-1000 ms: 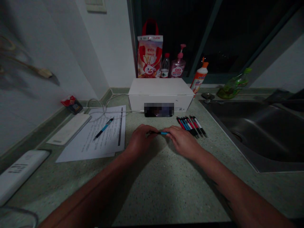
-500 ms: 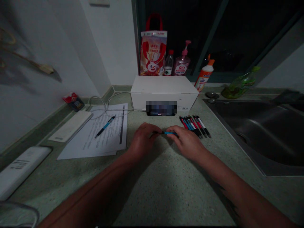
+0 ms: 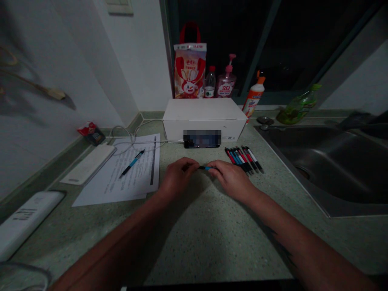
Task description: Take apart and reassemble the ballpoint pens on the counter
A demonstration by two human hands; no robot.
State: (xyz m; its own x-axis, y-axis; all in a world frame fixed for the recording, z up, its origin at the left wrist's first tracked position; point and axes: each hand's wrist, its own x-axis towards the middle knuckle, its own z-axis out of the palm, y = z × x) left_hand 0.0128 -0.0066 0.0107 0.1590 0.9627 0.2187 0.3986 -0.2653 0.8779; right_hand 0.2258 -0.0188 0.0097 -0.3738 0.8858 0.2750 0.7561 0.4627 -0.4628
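Between my two hands a blue and black pen [image 3: 205,167] is held level above the counter. The fingers of my left hand [image 3: 178,174] pinch its black end. My right hand [image 3: 232,177] is closed on the blue part, and its fingers hide that end. Just beyond my right hand lies a row of several pens [image 3: 242,158] in red, blue, black and white. Another blue and black pen [image 3: 132,163] rests on the printed sheets [image 3: 121,178] to the left.
A white box [image 3: 204,111] stands at the back with a phone [image 3: 202,141] leaning on it. At the right is a steel sink [image 3: 348,169]. A power bank [image 3: 89,163], a white power strip [image 3: 30,220] and cables lie at the left. Bottles and a bag [image 3: 190,72] stand behind the box.
The pen's black part now shows more plainly between my fingers, and less of its blue part is visible. Both hands keep their grip. The whole view has shifted slightly.
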